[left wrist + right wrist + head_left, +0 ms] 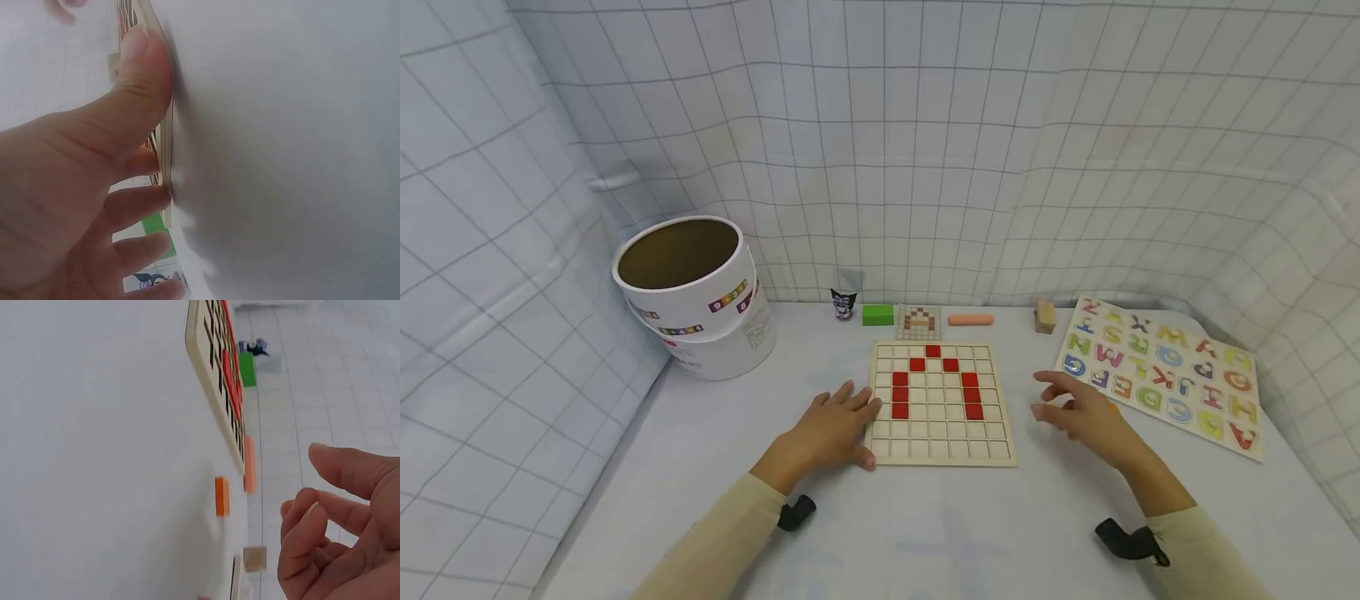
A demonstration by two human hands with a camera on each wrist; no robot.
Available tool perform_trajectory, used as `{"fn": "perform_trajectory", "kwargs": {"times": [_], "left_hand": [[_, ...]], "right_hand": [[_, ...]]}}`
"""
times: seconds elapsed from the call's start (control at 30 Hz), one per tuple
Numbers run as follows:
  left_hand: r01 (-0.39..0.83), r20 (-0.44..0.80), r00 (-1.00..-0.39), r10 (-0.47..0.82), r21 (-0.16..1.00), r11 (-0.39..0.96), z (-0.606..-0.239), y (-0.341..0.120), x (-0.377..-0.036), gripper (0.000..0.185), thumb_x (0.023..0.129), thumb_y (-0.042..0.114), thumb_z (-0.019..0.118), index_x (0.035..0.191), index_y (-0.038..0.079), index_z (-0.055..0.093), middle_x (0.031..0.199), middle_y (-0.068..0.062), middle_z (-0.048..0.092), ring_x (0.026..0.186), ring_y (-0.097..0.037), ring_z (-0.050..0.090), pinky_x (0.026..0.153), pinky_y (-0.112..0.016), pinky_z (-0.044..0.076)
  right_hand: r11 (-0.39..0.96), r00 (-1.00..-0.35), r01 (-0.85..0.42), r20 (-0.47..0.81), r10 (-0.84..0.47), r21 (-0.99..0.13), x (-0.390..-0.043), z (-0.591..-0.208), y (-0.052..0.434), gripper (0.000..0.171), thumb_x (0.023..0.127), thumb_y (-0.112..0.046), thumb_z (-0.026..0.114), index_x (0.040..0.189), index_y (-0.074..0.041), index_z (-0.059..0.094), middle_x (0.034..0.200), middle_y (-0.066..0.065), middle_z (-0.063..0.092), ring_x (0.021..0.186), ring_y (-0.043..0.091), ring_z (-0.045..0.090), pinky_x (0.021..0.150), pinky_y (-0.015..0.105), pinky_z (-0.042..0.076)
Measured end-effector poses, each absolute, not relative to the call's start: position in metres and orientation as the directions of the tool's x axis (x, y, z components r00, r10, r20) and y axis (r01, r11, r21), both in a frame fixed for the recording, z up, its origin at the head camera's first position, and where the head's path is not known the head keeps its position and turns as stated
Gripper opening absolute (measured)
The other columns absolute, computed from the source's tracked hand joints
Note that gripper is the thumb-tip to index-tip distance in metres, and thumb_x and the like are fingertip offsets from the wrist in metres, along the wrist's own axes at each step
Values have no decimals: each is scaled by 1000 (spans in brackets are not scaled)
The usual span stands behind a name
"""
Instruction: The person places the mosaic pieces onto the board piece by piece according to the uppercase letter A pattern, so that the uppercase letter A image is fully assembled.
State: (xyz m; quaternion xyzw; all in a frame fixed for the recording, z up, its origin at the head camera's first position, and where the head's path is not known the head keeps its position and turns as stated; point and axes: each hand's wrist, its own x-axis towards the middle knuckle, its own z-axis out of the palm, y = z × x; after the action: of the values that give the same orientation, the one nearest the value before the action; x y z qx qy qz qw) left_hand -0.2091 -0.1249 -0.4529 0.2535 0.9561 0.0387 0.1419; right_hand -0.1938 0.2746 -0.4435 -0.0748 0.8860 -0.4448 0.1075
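A wooden grid board (pixel 940 450) lies flat in the middle of the table, with several red tiles (pixel 932 352) set in it as an arch. My left hand (pixel 838 425) rests on the table against the board's left edge. Its thumb (pixel 140 69) and straight fingers touch the board's rim (pixel 165 134). My right hand (pixel 1075 408) hovers to the right of the board with loosely curled fingers (pixel 312 531) and holds nothing. A small orange tile (pixel 222 495) lies on the table by that hand, just off the board's right edge.
A white round tub (pixel 688 287) stands at the back left. Along the back lie a small figurine (pixel 843 304), a green block (pixel 877 314), a pattern card (pixel 919 322), a salmon bar (pixel 970 319) and a wooden block (pixel 1044 317). An alphabet puzzle board (pixel 1157 375) sits right. Checked cloth walls surround.
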Motion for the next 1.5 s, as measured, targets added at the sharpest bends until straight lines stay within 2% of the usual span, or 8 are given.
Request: {"fn": "perform_trajectory", "kwargs": {"times": [0.13, 0.3, 0.57, 0.67, 0.87, 1.2, 1.33, 1.5], "left_hand": [[471, -248, -834, 493, 146, 870, -454, -125, -208, 96, 79, 58, 78, 157, 15, 42, 165, -10, 33, 154, -40, 21, 116, -63, 25], [476, -239, -833, 499, 147, 867, -456, -126, -208, 95, 79, 58, 78, 156, 15, 43, 165, -10, 33, 153, -41, 22, 116, -63, 26], [485, -244, -827, 507, 146, 862, -451, -123, -209, 95, 79, 58, 77, 156, 14, 43, 164, -10, 35, 152, -42, 24, 115, -63, 27], [481, -252, -825, 506, 156, 863, -451, -122, -209, 95, 79, 57, 78, 156, 14, 43, 164, -11, 34, 153, -42, 24, 115, -63, 27], [475, -255, -829, 498, 150, 867, -451, -122, -210, 96, 79, 57, 78, 156, 14, 43, 165, -11, 34, 153, -41, 24, 116, -62, 27], [467, -258, -831, 493, 159, 870, -450, -121, -210, 95, 79, 56, 79, 156, 14, 43, 165, -11, 34, 153, -41, 24, 116, -62, 27], [466, -256, -832, 492, 159, 871, -451, -121, -210, 95, 79, 56, 79, 156, 14, 44, 165, -11, 34, 153, -41, 24, 115, -62, 28], [467, -254, -833, 492, 157, 870, -451, -122, -210, 95, 78, 56, 79, 156, 14, 44, 165, -11, 34, 153, -40, 24, 116, -62, 28]], "right_hand": [[613, -976, 68, -179, -122, -787, -196, -444, 305, 70, 98, -29, 69, 156, -8, 36, 129, 20, 52, 84, 27, 59, 66, 32, 52], [625, -965, 144, -248, -81, -767, -202, -451, 311, 78, 95, -30, 73, 157, -4, 32, 125, 20, 52, 84, 26, 58, 67, 33, 52], [656, -959, 159, -272, -74, -738, -209, -466, 292, 70, 89, -24, 76, 146, -2, 42, 103, 10, 51, 69, 18, 51, 56, 30, 46], [666, -958, 175, -282, -55, -725, -210, -469, 285, 59, 89, -21, 77, 137, -1, 49, 100, 10, 50, 67, 17, 49, 55, 30, 46], [701, -959, 183, -283, -28, -689, -211, -468, 276, 42, 90, -18, 75, 124, 1, 57, 102, 11, 54, 73, 19, 53, 58, 31, 48], [693, -962, 185, -272, -16, -697, -211, -468, 279, 40, 91, -15, 71, 124, 1, 55, 107, 15, 55, 82, 23, 57, 64, 33, 51], [608, -966, 203, -258, -2, -768, -212, -467, 287, 41, 94, -17, 68, 127, 0, 51, 105, 14, 58, 78, 21, 59, 63, 33, 51], [310, -970, 223, -242, -24, -924, -218, -461, 293, 42, 97, -21, 71, 127, -2, 49, 93, 2, 66, 73, 13, 63, 62, 27, 51]]}}
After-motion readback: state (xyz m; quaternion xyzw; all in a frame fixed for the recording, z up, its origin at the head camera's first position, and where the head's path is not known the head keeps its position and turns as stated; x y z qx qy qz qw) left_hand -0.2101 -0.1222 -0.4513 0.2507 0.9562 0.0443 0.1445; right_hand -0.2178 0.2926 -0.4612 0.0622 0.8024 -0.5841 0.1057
